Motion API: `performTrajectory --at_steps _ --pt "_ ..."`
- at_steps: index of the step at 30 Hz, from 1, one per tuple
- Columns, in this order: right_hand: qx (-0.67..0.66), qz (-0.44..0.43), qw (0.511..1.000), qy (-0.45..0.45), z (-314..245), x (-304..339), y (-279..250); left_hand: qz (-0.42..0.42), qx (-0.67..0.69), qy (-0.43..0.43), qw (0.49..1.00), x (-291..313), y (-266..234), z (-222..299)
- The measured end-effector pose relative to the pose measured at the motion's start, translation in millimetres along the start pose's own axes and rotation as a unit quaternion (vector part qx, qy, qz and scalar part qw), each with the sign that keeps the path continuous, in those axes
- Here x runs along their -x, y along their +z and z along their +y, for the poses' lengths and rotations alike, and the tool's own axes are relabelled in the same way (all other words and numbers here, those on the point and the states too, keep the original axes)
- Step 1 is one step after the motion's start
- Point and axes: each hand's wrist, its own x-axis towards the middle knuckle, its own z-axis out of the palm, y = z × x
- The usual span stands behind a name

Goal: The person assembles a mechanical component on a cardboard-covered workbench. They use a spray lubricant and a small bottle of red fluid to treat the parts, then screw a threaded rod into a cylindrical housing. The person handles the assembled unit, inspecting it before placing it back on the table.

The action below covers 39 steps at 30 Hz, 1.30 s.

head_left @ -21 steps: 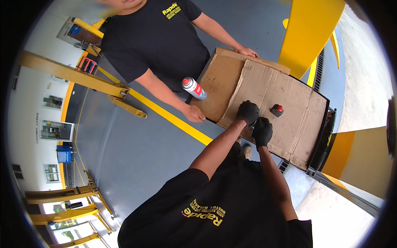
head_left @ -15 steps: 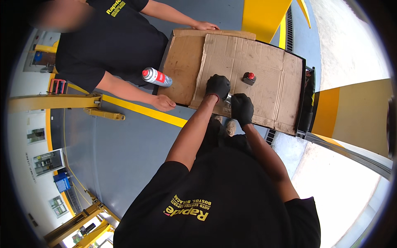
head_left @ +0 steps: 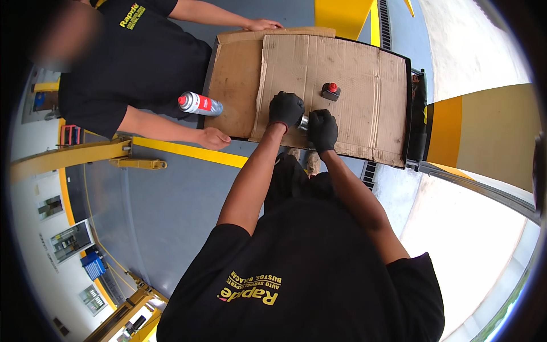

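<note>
Both my hands wear black gloves and are close together over the near edge of the cardboard [head_left: 359, 74]. My left hand [head_left: 286, 109] is closed, its fingers curled around one end of a shiny silver metal piece [head_left: 303, 122]. On the other end my right hand [head_left: 322, 130] is closed too. Only a short stretch of the metal shows between the gloves, so its exact kind is hidden. Just beyond my right hand, a small dark bottle with a red cap [head_left: 330, 92] stands on the cardboard.
Across the left end of the cardboard-covered cart [head_left: 408, 114] stands another person [head_left: 137, 68], one hand on its far edge. A spray can [head_left: 200, 104] in white, red and silver is by the left edge. Yellow lift posts [head_left: 342, 20] rise beyond and right.
The whole view has shifted, so the cart and hands appear farther left and higher. Both hands keep their hold on the metal piece. The bottle stays in place on the cardboard.
</note>
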Motion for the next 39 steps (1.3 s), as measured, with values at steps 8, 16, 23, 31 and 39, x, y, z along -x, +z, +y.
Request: performTrajectory --at_steps 8,16,23,31,39 --pt "-0.007 -0.005 0.999 -0.033 -12 11 -4 -0.005 0.014 -0.016 1.0 5 -6 5" --pt "-0.002 -0.017 0.999 -0.036 -9 16 -5 0.025 0.019 -0.015 0.999 10 -3 7" --pt "0.031 -0.038 0.999 -0.023 -18 21 -4 0.054 0.054 0.029 0.997 20 3 -7" --pt "0.005 0.034 0.998 -0.056 -4 -13 8 0.11 0.086 0.116 0.983 48 -13 -1" --pt "0.003 -0.043 0.995 -0.089 9 14 1 0.232 0.1 0.177 0.951 88 0 -1"
